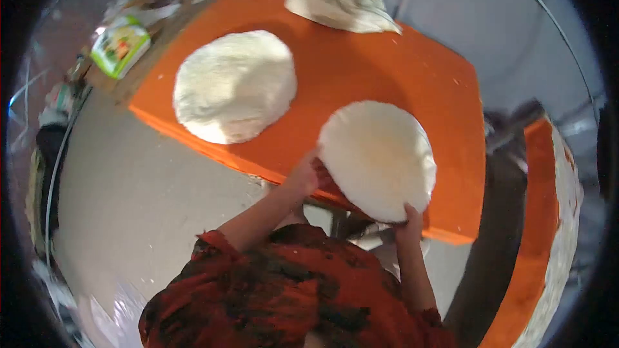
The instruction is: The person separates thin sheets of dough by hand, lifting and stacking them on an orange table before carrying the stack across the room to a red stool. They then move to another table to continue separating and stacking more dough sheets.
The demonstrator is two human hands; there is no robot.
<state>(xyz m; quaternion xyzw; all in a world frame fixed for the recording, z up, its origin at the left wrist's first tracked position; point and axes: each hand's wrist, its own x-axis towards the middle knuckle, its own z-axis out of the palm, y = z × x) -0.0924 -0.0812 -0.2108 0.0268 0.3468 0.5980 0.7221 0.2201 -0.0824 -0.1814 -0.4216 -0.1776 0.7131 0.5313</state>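
Note:
Both my hands hold a round, flat white piece (377, 161) by its near edge, over the front part of the orange table (348, 64). My left hand (309, 174) grips its left edge, with the fingers partly under it. At the lower right edge, my right hand (410, 216) pinches the rim with the thumb on top. Another round white piece (235, 87), with a wrinkled surface, lies on the table to the left. A crumpled off-white cloth (342, 1) sits at the far edge of the table.
A green and white package (120, 46) lies on a brown surface beyond the table's left corner. On the right stands another orange surface (538, 219) with whitish material along it. Grey sheeting (451, 6) hangs behind the table.

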